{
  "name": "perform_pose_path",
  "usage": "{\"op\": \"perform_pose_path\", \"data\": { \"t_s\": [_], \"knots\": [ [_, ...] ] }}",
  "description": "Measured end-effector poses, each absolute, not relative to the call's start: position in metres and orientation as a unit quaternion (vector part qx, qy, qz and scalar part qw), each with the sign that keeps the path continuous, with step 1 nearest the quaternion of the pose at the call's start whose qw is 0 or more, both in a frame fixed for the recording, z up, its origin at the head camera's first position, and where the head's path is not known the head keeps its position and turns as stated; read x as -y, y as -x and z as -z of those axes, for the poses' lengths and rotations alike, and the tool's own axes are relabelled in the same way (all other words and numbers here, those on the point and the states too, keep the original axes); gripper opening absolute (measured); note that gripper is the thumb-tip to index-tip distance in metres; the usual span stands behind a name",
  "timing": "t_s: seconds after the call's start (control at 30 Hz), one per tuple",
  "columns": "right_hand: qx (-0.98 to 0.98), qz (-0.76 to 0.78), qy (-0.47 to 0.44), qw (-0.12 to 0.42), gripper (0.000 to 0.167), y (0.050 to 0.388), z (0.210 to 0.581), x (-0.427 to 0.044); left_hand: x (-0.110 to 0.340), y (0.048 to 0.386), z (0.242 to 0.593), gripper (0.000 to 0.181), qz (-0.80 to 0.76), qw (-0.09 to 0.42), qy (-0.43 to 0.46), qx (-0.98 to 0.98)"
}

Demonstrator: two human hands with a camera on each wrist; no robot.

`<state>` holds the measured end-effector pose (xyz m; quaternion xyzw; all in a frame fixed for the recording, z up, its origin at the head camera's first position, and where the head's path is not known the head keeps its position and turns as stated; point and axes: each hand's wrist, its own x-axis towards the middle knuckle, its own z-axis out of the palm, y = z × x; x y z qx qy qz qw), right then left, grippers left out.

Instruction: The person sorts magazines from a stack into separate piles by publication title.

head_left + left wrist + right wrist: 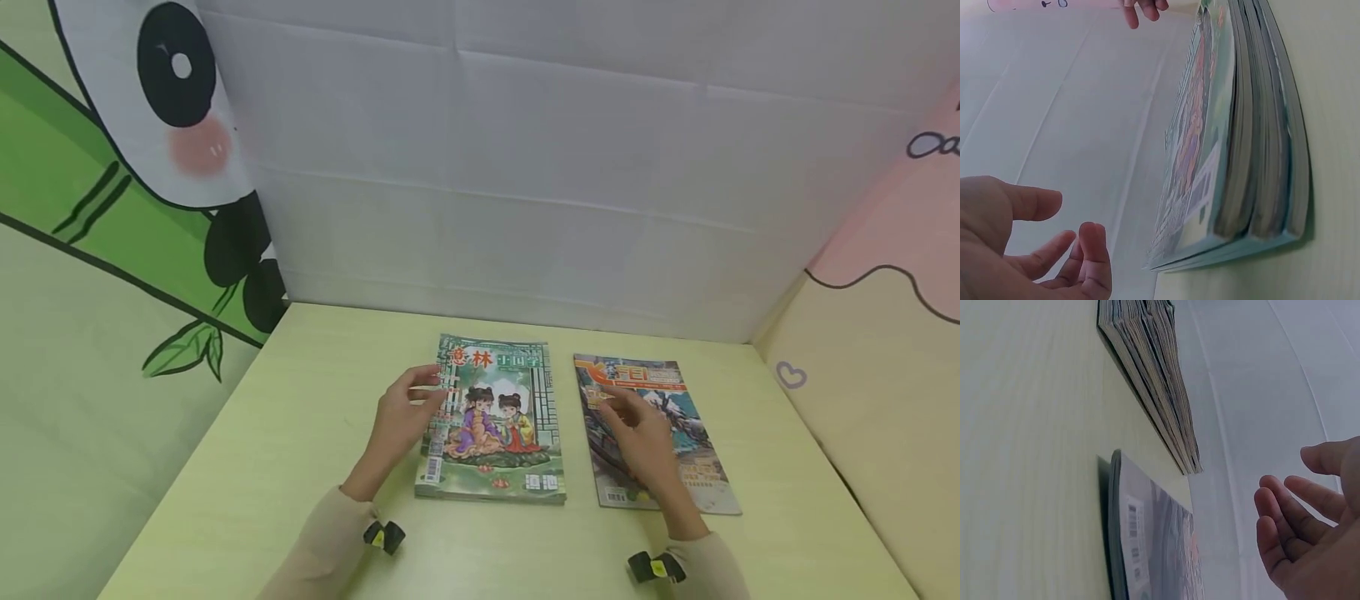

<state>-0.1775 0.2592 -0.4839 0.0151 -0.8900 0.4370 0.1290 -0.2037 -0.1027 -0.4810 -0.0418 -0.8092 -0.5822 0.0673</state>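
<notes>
A stack of magazines (495, 425) lies in the middle of the table, the top cover green with two cartoon figures. In the left wrist view its page edges (1260, 156) show several issues piled up. My left hand (405, 410) hovers by the stack's left edge, fingers loosely bent, holding nothing. To the right lies a thinner magazine (686, 425) with a dark landscape cover and orange band. My right hand (639, 429) is above that cover and hides part of it. A gap shows between thumb and fingers in the right wrist view, with nothing held.
The pale yellow table (300, 433) runs back to a white cloth wall (525, 183). A printed panda panel (150, 217) stands at the left, and a pink and cream panel (885, 350) at the right. A strip of table separates the stack from the thinner magazine.
</notes>
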Motion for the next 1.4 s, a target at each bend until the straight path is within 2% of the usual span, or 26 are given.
{"op": "perform_pose_path", "data": {
  "t_s": [0.27,0.4,0.8,1.1,1.4],
  "knots": [
    [0.885,-0.45,-0.039,0.11,0.041,0.189,0.486,-0.239,0.11,0.207,0.487,0.048,0.537,0.048,-0.015,0.842],
    [0.881,-0.467,-0.031,0.072,0.045,0.19,0.489,-0.234,0.113,0.207,0.488,0.051,0.527,0.023,-0.034,0.849],
    [0.884,-0.468,-0.019,0.002,0.055,0.19,0.499,-0.221,0.115,0.213,0.5,0.056,0.521,-0.05,-0.033,0.851],
    [0.884,-0.467,-0.026,-0.019,0.051,0.19,0.508,-0.215,0.118,0.213,0.51,0.055,0.526,-0.042,0.0,0.85],
    [0.885,-0.463,-0.037,-0.023,0.049,0.188,0.509,-0.213,0.114,0.21,0.503,0.051,0.529,-0.042,-0.01,0.848]
  ]
}}
